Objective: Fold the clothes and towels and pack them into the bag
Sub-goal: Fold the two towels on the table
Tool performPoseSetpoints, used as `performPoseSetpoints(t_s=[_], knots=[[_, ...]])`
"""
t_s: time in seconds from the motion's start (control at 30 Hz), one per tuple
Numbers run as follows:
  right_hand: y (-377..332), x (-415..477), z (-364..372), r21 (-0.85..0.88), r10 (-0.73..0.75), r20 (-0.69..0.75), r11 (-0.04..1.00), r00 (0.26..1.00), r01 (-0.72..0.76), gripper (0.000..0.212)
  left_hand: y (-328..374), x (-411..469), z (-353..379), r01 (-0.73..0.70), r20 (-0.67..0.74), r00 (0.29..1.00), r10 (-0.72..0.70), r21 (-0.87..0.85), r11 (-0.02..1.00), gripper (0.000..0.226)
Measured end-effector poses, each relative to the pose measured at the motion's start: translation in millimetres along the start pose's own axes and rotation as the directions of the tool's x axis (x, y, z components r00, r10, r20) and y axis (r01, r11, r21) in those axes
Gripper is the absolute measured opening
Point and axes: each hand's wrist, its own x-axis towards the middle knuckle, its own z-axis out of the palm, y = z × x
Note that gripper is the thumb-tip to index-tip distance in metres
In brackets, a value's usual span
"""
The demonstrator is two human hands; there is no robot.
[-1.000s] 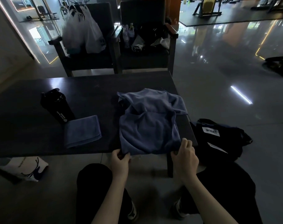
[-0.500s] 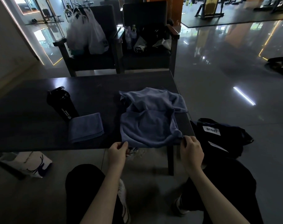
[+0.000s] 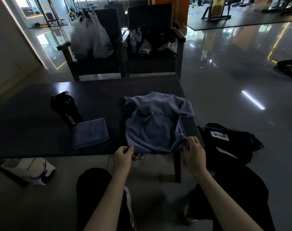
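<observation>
L hand pinches the near-left corner of the blue towel. R hand pinches the near-right corner, fingers curled on the cloth. Towel lies rumpled on the table, just beyond both hands. Left of L hand: small folded towel, w/ black bottle touching its far corner. Right of R hand, on the floor: black bag.

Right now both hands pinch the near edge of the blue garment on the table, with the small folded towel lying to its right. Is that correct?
Not quite: the head view shows the folded towel left of the garment, near the black bottle. The left hand and right hand do pinch its near edge.
</observation>
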Motion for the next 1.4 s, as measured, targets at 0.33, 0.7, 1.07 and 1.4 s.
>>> performPoseSetpoints(t_s=[0.33, 0.7, 1.07, 1.4], knots=[[26.5, 10.8, -25.6, 0.307, 0.109, 0.142, 0.94, 0.984, -0.149, 0.025, -4.7, 11.8, -12.6, 0.116, -0.013, 0.993, -0.118, -0.087, 0.989, 0.021], [42.8, 15.2, -30.9, 0.2, 0.092, 0.231, 0.97, 0.969, -0.139, 0.044, 1.1, 12.0, -19.1, 0.107, -0.062, 0.993, -0.104, 0.048, 0.993, 0.031], [62.6, 13.2, -27.6, 0.17, 0.513, 0.263, 0.809, 0.817, -0.562, 0.024, -11.7, 12.7, -21.9, 0.155, -0.066, 0.987, -0.144, 0.229, 0.961, 0.027], [56.9, 6.1, -18.0, 0.281, 0.469, 0.27, 0.797, 0.841, -0.535, 0.008, -26.5, 17.5, -19.3, 0.178, -0.006, 0.982, -0.187, 0.341, 0.923, 0.017]])
